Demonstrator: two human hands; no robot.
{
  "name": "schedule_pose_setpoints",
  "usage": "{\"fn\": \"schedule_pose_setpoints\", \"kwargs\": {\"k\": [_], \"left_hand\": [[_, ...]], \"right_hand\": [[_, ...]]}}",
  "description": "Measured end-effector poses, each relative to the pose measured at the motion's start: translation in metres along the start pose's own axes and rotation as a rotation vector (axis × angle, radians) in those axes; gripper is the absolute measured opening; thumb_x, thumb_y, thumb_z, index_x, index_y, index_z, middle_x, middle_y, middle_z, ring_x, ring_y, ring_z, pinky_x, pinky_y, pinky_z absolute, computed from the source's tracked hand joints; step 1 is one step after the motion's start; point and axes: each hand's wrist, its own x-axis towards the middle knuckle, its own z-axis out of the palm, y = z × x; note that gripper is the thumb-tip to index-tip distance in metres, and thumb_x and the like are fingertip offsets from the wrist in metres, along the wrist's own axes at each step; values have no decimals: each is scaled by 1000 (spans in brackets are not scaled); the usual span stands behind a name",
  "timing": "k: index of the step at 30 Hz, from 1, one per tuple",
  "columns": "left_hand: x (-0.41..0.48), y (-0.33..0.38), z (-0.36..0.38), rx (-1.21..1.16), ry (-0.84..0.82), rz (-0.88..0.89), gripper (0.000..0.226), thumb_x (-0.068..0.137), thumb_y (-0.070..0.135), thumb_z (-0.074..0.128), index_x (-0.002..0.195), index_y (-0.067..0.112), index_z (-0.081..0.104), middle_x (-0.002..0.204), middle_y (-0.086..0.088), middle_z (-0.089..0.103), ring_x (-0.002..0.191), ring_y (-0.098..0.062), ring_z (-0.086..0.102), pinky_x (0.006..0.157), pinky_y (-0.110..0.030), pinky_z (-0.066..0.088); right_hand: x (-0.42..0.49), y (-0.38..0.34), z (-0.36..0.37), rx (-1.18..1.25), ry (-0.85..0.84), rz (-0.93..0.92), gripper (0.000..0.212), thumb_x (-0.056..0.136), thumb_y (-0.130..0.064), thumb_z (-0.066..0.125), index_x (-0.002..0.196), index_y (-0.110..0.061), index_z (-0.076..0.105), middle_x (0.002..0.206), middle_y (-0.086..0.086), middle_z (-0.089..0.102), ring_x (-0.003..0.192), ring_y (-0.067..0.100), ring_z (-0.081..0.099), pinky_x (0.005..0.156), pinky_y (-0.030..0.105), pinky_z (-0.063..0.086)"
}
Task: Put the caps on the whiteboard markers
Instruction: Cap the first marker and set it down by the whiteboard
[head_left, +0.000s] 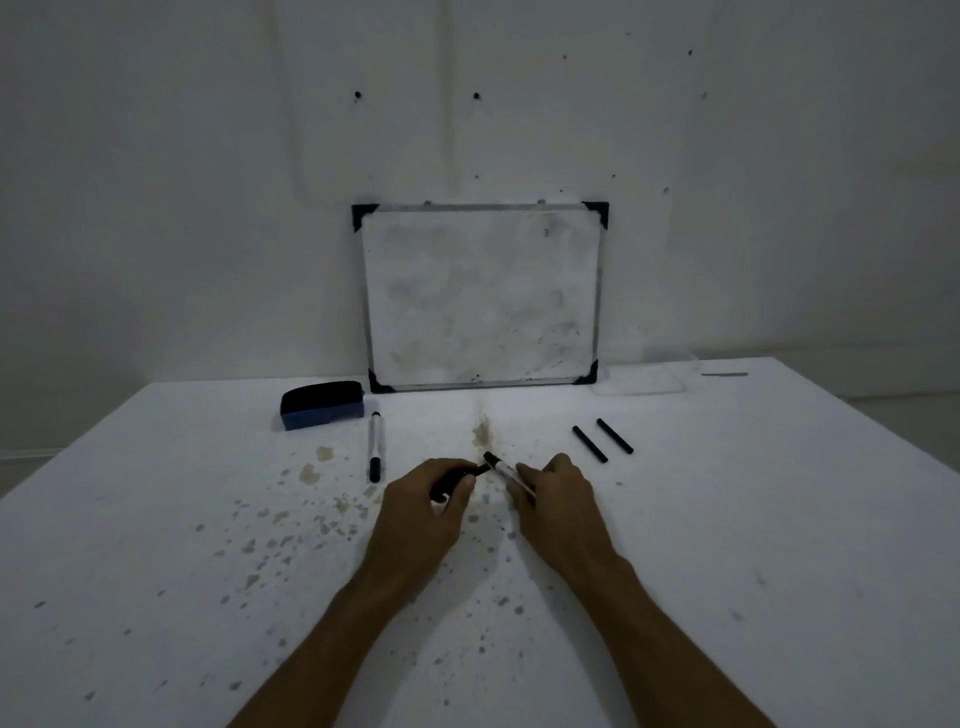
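My right hand (558, 491) grips a white whiteboard marker (503, 470) whose dark tip points up and left. My left hand (434, 496) holds a black cap (467, 472), its open end almost touching the marker's tip at the table's middle. A second white marker (375, 447) lies on the table to the left, with black at both ends. Two loose black caps (589, 443) (614, 435) lie side by side to the right of my hands.
A small framed whiteboard (480, 296) leans against the wall at the back of the white, stained table (727, 519). A blue-and-black eraser (322, 404) sits at the back left. A clear flat lid or tray (644, 376) lies beside the board's right corner.
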Motion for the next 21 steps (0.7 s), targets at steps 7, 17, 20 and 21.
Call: {"fn": "schedule_pose_setpoints", "kwargs": {"k": [7,17,20,21], "left_hand": [[39,51,19,-1,-160,73,9,98,25,66,107,25,70,92,18,75,91,11,68,78,-1,47],[222,117,162,87,-480,99,16,102,30,61,108,16,66,92,12,77,83,-8,73,64,-17,53],[270,113,216,228,-508,122,23,99,32,65,110,13,71,106,-1,78,92,-18,72,73,-25,54],[282,112,233,284,-524,128,25,98,31,66,112,11,73,109,-5,77,98,-21,70,78,-27,53]], "right_hand": [[19,39,-65,191,16,220,41,97,-49,59,120,-17,72,114,9,67,97,20,67,77,23,43],[83,219,-112,-7,110,418,35,93,-36,66,119,-12,68,119,17,59,108,37,62,94,41,49],[89,233,-98,-156,209,358,30,92,-37,64,110,-14,69,109,13,61,101,35,58,85,42,43],[89,235,-95,-193,225,345,29,92,-39,62,109,-16,68,108,12,62,100,34,57,84,42,41]]}}
